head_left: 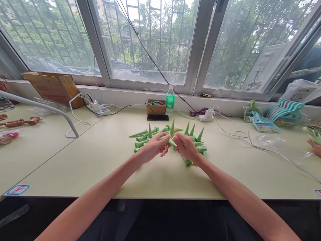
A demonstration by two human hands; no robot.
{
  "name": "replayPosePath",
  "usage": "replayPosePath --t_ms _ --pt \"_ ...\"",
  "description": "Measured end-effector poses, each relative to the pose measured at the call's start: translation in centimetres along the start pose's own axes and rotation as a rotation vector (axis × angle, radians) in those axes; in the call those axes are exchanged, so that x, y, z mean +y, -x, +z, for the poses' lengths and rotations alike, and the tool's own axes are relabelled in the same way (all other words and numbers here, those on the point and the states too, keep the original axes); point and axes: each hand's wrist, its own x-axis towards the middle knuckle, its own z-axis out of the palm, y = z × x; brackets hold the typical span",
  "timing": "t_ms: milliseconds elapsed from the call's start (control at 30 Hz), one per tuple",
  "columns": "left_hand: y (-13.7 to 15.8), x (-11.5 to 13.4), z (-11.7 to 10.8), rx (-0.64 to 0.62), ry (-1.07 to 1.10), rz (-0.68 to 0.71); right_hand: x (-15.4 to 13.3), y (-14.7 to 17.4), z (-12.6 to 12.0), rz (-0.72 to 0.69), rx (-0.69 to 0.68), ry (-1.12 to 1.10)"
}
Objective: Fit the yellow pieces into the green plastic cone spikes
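Head view, as I watch from my distant seat: well to the left of the grip stands a cardboard box (54,88), and nearer, just left of the fingers, lie several green spikes (139,133), with one upright spike (149,131) rising among them. Next comes the left hand (155,146), thumb and fingers pinching a small green piece (172,142); beyond that hand a phone (157,117) lies flat. I find the piece right between the two sets of fingertips, so neither hand is nearer; its long axis seems to run across the gap, slanting toward me at the right end, though the fingers cover too much of it for certainty. A bottle (170,101) stands well beyond the grip. From the right, the right hand (186,146) has its fingertips bunched on the piece's other end. Past its knuckles three spikes (192,130) point up, and far right of the grip I see turquoise dustpans (286,114) and another person's hand (315,147).
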Motion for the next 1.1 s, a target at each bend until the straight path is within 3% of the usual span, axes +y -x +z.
replayPosePath --t_ms 267,567,700,867,1100 --pt "0.2 0.4 0.4 0.129 -0.235 0.126 0.4 0.0 0.0 -0.011 -0.027 -0.017" --pt "0.2 -0.8 0.6 0.275 -0.683 0.383 0.2 -0.1 0.2 0.100 -0.036 -0.158" --pt "0.2 -0.9 0.9 0.283 -0.821 0.464 0.3 0.0 0.2 0.121 -0.038 -0.202" --pt "0.3 -0.8 1.1 0.331 -0.768 0.465 0.4 0.0 0.4 0.120 -0.008 -0.222" --pt "0.1 -0.1 1.0 0.440 -0.473 0.391 0.2 0.1 0.4 0.095 0.071 -0.200"
